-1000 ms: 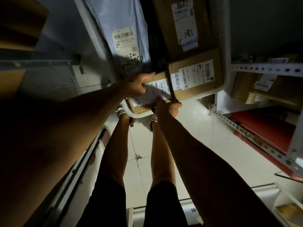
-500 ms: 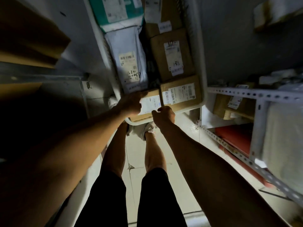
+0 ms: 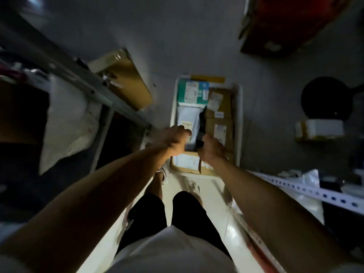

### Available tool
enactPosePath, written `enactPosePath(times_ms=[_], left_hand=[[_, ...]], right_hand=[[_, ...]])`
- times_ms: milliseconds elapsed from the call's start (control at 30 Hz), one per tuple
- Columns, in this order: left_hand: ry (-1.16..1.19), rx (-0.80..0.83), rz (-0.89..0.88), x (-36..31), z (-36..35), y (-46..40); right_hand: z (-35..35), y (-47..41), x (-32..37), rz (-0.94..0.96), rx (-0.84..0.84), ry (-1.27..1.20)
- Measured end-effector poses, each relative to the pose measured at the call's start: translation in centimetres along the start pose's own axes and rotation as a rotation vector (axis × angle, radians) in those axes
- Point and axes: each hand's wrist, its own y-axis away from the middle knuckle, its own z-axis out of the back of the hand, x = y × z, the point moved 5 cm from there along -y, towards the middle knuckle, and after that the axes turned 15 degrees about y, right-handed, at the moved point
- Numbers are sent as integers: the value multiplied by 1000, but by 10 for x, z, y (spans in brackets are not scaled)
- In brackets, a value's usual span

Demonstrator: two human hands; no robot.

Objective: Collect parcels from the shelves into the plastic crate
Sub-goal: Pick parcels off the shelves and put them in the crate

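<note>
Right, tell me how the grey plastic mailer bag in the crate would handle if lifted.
The grey plastic mailer bag looks soft-sided, so it would probably sag rather than stay stiff. Its smooth film may be slippery. Wedged between the cardboard boxes and the white plastic crate wall, it might drag coming out.

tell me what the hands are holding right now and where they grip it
Cannot be told. Both the left hand and right hand are curled above the parcels in the plastic crate, but blur hides any grip.
</note>
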Motion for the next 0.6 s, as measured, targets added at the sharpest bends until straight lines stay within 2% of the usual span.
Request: enactPosePath(times_ms=[100, 267, 433, 600], left_hand=[[-88, -127, 76, -15, 20, 30], [-76, -266, 251, -31, 30, 102], [-83, -411, 440, -24, 14, 176], [-18, -483, 603, -10, -16, 249]], right_hand=[[32, 17, 8, 175, -80, 154], [58, 62, 32, 427, -164, 466], [61, 112, 72, 678, -194, 633], [32, 168, 114, 862, -258, 814]])
